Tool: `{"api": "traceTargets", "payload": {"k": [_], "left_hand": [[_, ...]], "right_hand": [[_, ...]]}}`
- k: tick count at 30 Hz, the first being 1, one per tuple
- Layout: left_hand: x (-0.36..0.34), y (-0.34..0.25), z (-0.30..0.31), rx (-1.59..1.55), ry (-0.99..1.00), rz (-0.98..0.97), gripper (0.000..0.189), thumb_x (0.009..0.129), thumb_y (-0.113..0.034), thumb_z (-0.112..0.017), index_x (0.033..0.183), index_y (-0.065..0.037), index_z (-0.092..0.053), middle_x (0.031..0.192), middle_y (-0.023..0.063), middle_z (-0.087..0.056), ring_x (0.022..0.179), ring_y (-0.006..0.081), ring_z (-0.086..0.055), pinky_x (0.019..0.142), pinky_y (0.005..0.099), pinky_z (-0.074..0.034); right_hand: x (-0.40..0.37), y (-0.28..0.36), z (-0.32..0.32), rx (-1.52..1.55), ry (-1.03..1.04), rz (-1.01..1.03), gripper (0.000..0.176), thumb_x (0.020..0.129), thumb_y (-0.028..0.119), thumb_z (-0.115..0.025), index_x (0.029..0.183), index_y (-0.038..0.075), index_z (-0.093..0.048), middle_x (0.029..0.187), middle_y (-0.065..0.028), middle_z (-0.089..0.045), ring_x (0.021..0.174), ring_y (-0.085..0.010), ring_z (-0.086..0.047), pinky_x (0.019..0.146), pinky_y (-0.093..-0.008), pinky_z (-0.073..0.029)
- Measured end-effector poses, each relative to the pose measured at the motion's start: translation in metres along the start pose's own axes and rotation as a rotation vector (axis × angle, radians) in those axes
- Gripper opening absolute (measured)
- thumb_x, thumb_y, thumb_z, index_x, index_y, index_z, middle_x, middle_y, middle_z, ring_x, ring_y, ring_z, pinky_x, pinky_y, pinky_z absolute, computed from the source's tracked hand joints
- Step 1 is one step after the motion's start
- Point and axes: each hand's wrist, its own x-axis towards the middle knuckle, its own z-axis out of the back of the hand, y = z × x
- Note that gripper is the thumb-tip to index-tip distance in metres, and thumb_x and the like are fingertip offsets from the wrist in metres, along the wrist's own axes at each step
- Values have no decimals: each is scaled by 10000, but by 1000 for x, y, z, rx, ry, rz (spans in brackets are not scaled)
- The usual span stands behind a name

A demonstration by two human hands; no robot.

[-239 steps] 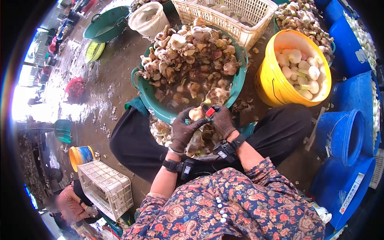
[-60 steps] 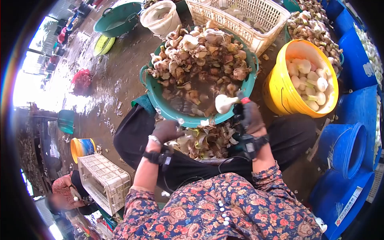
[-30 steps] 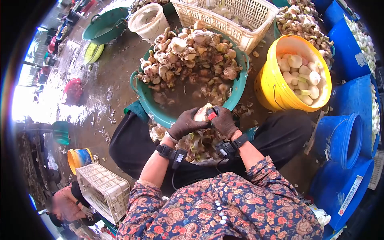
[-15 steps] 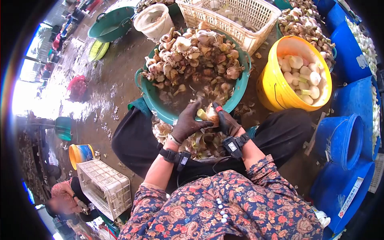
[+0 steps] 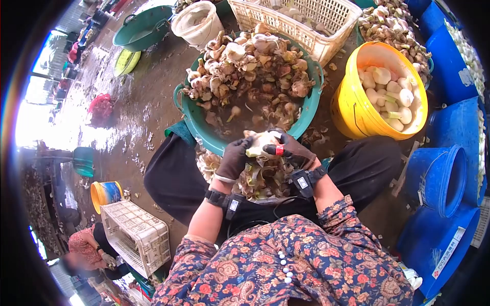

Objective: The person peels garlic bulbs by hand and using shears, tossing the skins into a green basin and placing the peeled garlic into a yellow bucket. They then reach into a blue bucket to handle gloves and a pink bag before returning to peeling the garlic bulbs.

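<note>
Between my gloved hands is a garlic bulb (image 5: 262,141), its surface partly pale. My left hand (image 5: 237,157) grips it from the left, and my right hand (image 5: 293,151), with red on one finger, closes on its right side. Just beyond them a green tub (image 5: 185,113) holds a heap of unpeeled garlic (image 5: 245,66) over brown water. Below the hands, loose garlic skins (image 5: 263,178) lie between the legs. To the right, a yellow bucket (image 5: 352,115) contains pale peeled bulbs (image 5: 388,97).
A white crate (image 5: 286,30) and a white bucket (image 5: 196,25) stand behind the tub. Blue buckets (image 5: 434,178) line the right side. At the lower left a person (image 5: 84,245) sits beside another white crate (image 5: 135,234).
The bulb now shows a paler surface and both hands have closed in around it. My right hand has turned over its top right side. The view has shifted slightly.
</note>
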Motion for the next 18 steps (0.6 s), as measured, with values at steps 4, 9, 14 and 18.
{"api": "traceTargets", "payload": {"k": [4, 9, 14, 18], "left_hand": [[-10, 3, 6, 738, -49, -705, 389, 849, -124, -615, 1189, 39, -522, 1102, 179, -618, 1021, 270, -597, 843, 337, -477], [-19, -15, 4, 621, -159, -764, 326, 942, -236, -504, 1156, 2, -564, 916, 83, -656, 844, 162, -621, 686, 298, -507], [-5, -15, 7, 89, -56, -292, 363, 949, -329, -494, 1033, 1, -618, 823, 28, -627, 705, 98, -539, 597, 230, -434], [-12, -6, 11, -40, -44, -436, 267, 952, -270, -508, 1008, -27, -604, 815, -24, -586, 680, 56, -471, 586, 206, -401]], "right_hand": [[-4, 9, -12, 169, 32, 70, 698, 726, 169, -757, 1299, 2, -396, 1215, -76, -507, 1094, -153, -485, 964, -298, -385], [-5, 15, -27, -898, -349, 579, 665, 649, 145, -728, 1268, 113, -487, 1187, -196, -509, 1183, -372, -408, 1002, -433, -346], [4, -2, -32, -1031, -300, 587, 332, 735, 107, -707, 1051, 45, -626, 1030, -116, -592, 1004, -239, -536, 880, -357, -427], [16, -20, -16, 386, -687, -31, 169, 892, 243, -577, 823, 89, -595, 637, 43, -521, 494, -54, -409, 438, -228, -328]]}}
